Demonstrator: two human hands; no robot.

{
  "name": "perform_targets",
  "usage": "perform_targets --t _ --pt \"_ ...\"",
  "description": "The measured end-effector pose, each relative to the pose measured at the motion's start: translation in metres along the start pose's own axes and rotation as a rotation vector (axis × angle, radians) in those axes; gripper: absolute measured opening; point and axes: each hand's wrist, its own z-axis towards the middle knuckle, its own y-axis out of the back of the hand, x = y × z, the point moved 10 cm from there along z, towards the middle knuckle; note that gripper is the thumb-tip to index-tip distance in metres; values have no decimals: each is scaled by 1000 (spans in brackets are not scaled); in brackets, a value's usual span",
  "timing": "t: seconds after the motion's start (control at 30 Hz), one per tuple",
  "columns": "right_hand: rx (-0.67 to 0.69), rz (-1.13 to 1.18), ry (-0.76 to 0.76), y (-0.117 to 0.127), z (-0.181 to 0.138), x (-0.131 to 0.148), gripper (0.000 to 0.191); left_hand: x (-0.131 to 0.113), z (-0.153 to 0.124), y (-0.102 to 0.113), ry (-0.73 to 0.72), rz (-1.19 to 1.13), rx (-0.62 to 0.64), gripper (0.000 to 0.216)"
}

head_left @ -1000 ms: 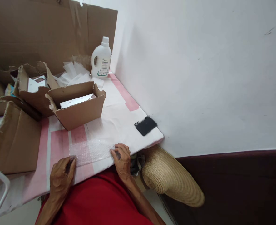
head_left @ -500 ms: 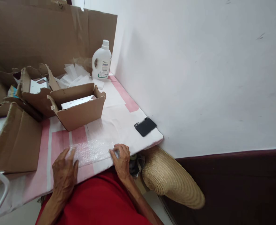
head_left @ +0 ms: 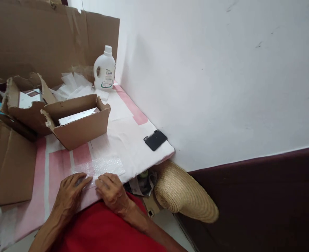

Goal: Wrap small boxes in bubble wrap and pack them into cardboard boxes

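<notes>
The left hand (head_left: pixel 72 194) lies palm down, fingers spread and nearly flat, its fingertips pressing the near left edge of the bubble wrap sheet (head_left: pixel 102 167); it grips nothing. The right hand (head_left: pixel 112 190) is likewise flat and loosely open, fingers resting on the sheet's near edge just beside the left, the two almost touching. The sheet lies on the tabletop (head_left: pixel 133 140) close to its near edge, in front of the person's red garment (head_left: pixel 104 231).

To do this step well, I judge the palms should stay low and press evenly, sliding outward from the middle so the wrap lies smooth rather than bunching; the film is slippery and springy, so light fingertip pressure alone would likely let it creep on the cloth.

The wrap is clear, pebbled with small bubbles, roughly rectangular, and lets the pink and white covering show through. That covering looks soft and slightly creased. Beyond stands an open cardboard box (head_left: pixel 77 120), matte brown with ragged torn flaps, holding a flat white carton (head_left: pixel 77 116). More torn cardboard sits to the left. Toward the right corner lies a small black, smooth rectangular object (head_left: pixel 155 140). At the back stands a white plastic jug (head_left: pixel 104 68), glossy, with a handle. Below the table edge hangs a woven straw hat (head_left: pixel 183 192), coarse and domed
</notes>
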Motion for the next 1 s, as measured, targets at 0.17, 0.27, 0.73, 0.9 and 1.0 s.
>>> perform_targets --t 0.17,0.27,0.73,0.9,1.0 --pt "175 8 -42 -31 0 6 16 17 13 0 124 -83 50 31" --pt "185 24 -61 -31 0 3 14 41 24 5 314 67 125 36" --pt "160 108 -72 -29 -2 1 22 58 18 -13 777 -690 403 40" --pt "160 135 -95 -26 0 -2 24 41 4 -32 1122 -1142 330 43" --pt "142 154 -90 -23 0 -3 18 27 12 -40 1190 -1268 289 45"
